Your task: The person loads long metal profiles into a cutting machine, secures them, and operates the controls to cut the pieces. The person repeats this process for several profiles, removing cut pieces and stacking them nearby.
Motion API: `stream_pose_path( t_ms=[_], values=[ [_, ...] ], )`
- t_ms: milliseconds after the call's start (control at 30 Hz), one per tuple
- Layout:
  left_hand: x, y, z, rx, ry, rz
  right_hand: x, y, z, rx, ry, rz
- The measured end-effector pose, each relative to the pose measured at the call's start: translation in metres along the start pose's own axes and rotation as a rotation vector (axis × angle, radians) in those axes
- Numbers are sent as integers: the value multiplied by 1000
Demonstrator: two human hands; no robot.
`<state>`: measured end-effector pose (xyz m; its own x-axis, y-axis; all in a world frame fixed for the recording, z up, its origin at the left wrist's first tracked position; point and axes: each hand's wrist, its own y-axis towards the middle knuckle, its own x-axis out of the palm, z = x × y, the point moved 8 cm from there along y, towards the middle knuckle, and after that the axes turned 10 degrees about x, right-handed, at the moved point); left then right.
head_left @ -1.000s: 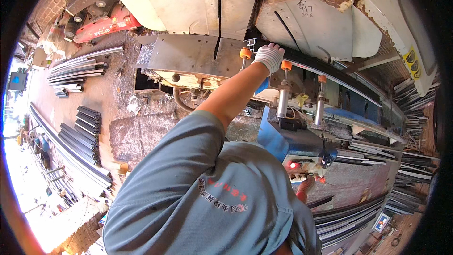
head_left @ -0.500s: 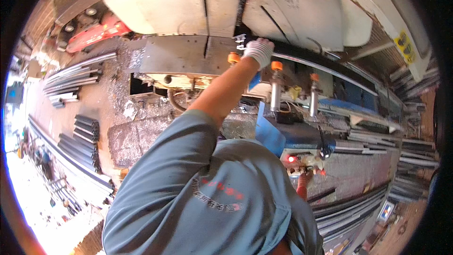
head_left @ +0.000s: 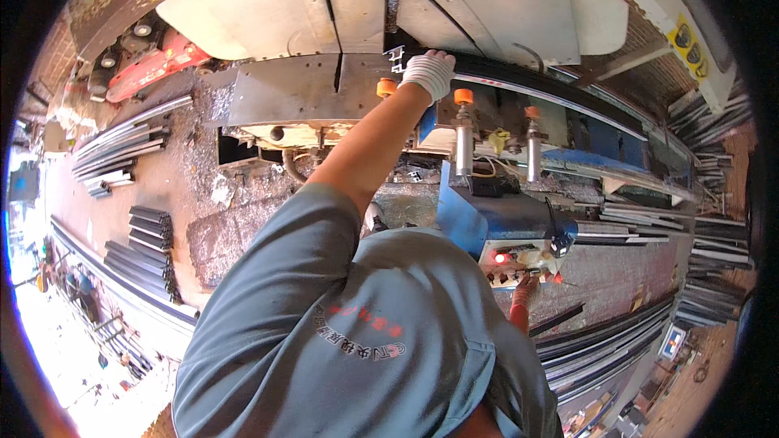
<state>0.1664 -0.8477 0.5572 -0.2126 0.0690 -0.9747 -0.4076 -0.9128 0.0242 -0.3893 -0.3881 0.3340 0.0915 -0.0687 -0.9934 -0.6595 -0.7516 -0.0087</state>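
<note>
My left hand (head_left: 430,75), in a white striped glove, is closed over the end of a long metal profile (head_left: 552,101). The cut, channelled end of the profile (head_left: 396,58) sticks out just left of the glove. This profile lies along a machine bed, behind upright cylinders with orange caps (head_left: 462,97). My right hand (head_left: 526,285) reaches up to a control panel (head_left: 501,269) with a lit red light and several knobs. Its fingertips are at the panel's lower right, too small and partly hidden to show how they are set.
Large pale metal guards (head_left: 487,16) with slots stand behind the bed. A flat steel table (head_left: 276,93) extends left. Bundles of dark profiles (head_left: 146,251) lie on the floor at left, and more (head_left: 608,357) at lower right. A red machine (head_left: 158,65) stands at far left.
The whole view has shifted slightly, so the machine appears a little further left. My left hand stays on the profile, and my right hand stays at the control panel.
</note>
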Motion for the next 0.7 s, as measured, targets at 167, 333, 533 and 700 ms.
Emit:
stream_pose_path(
  t_ms=[167,333,533,700],
  values=[
    [0,-1,1,0,26,4,58,27,51,262,312,-250],
    [-1,-1,1,-6,19,-10,38,29,37,132,84,-244],
    [0,-1,1,-4,44,-32,64,11,11,-544,-714,-271],
    [0,0,0,-5,9,6,57,24,38,86,-263,-342]
  ],
)
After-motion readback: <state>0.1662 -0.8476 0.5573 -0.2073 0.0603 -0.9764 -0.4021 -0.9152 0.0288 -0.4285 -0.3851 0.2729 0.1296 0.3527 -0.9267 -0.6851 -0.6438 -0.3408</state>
